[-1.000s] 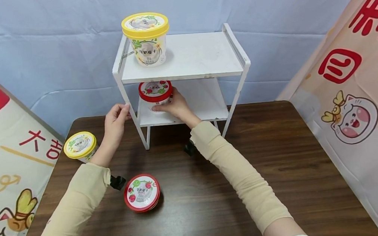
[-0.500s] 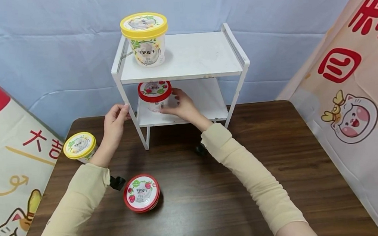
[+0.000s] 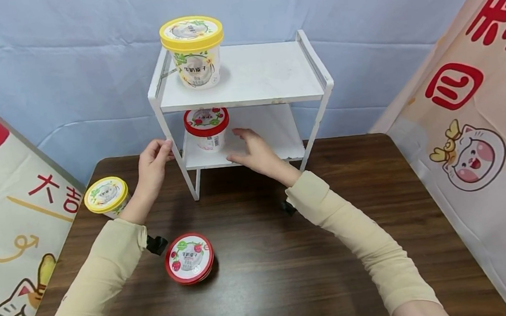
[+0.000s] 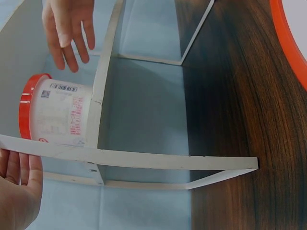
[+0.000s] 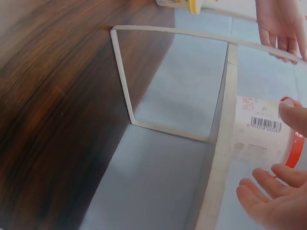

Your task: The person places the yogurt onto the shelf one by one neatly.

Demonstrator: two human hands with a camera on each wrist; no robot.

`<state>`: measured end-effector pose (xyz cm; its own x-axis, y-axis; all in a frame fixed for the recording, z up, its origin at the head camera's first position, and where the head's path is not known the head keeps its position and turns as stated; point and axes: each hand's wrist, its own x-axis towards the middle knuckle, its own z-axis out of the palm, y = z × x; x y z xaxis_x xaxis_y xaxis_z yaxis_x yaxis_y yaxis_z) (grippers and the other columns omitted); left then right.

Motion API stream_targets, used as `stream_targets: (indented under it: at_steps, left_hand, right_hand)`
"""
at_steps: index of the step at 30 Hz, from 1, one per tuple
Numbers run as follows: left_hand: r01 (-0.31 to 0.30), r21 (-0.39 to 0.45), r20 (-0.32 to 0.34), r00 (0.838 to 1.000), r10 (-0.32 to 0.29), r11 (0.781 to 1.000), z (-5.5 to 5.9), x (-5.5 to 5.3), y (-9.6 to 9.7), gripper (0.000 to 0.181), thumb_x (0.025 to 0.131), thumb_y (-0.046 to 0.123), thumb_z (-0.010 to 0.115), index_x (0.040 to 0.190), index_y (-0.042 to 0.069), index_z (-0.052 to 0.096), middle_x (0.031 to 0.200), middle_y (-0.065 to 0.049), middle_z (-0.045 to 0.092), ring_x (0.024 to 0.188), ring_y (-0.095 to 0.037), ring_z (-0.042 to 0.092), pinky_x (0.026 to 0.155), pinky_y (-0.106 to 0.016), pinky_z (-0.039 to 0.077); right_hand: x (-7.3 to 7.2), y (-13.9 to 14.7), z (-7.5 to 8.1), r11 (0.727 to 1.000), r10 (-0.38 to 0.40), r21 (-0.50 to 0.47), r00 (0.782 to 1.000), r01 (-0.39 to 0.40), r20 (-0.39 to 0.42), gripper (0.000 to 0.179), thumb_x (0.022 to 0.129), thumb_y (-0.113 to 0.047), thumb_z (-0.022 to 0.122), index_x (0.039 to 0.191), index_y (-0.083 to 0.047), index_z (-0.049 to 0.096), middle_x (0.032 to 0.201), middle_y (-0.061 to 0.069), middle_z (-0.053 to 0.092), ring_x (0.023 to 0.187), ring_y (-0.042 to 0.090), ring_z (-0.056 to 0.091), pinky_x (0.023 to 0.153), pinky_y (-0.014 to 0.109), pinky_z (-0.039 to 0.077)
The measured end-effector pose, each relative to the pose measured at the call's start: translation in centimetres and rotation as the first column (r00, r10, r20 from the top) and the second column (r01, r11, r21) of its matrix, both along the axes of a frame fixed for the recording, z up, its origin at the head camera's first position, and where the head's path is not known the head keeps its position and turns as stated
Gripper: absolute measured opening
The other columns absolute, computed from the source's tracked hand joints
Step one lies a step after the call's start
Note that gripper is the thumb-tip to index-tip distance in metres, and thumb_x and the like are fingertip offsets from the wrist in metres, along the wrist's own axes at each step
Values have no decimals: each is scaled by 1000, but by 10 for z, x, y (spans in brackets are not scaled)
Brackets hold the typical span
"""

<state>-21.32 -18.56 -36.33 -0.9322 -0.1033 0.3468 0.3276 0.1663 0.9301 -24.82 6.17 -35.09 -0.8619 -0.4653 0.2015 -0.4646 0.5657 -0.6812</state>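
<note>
A tub with a red lid (image 3: 207,123) stands upright on the lower tier of a white two-tier rack (image 3: 241,104), near its left side. To the tub's right is my right hand (image 3: 259,152), thumb and fingers spread apart, holding nothing. In the right wrist view, the tub (image 5: 259,127) shows its barcode side beside that hand's fingers (image 5: 268,191). My left hand (image 3: 152,167) grips the rack's front left post, its fingertips right at the post in the left wrist view (image 4: 36,167). On the upper tier, a larger tub with a yellow lid (image 3: 194,52) stands at the left.
Another yellow-lidded tub (image 3: 107,196) stands at the table's left edge, beside my left forearm. A second red-lidded tub (image 3: 189,259) is on the brown wooden table (image 3: 263,277) in front of the rack. Pale blue cloth (image 3: 359,28) hangs behind.
My right hand has let go of the red-lidded tub and drawn back to the right, its fingers opening. The tub stays on the lower tier; my left hand keeps its place on the post.
</note>
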Motion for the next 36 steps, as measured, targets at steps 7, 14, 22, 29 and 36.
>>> stream_targets:
  at_steps: [7,14,22,29,36]
  left_hand:
    - [-1,13,-18,1000,2,1000,-1,0,1,23,95,17,48,90,-5,52,80,7,54,77,-6,53,72,-18,48]
    - [0,7,-17,1000,1,1000,0,1,1,22,95,16,48,90,-5,52,80,6,54,77,-6,53,72,-16,47]
    - [-3,-3,-16,1000,3,1000,1,0,1,19,95,16,48,89,-2,53,80,7,55,76,-5,53,71,-16,47]
    - [-9,-3,-13,1000,9,1000,-1,0,1,24,95,16,48,89,-6,52,79,8,55,76,-5,53,71,-15,47]
    - [-20,4,-13,1000,20,1000,-1,0,1,24,95,15,48,89,-8,52,78,9,55,75,-4,54,71,-16,48]
  right_hand:
    - [16,9,0,986,90,150,985,-68,-148,53,84,-24,65,127,2,47,128,15,49,120,25,43,103,34,33]
    - [31,18,-2,973,167,189,968,-132,-186,39,87,-22,62,119,-2,54,119,10,55,113,21,48,98,33,38]
    - [42,26,-7,949,221,270,955,-164,-198,32,88,-22,61,114,-4,57,114,7,58,112,20,49,98,31,39]
    - [48,32,-15,910,252,376,952,-172,-173,31,89,-24,59,114,-5,58,111,7,59,109,20,52,91,31,44]
    - [52,43,-25,891,245,426,956,-157,-160,29,89,-24,59,113,-6,60,109,6,60,103,19,53,83,31,47]
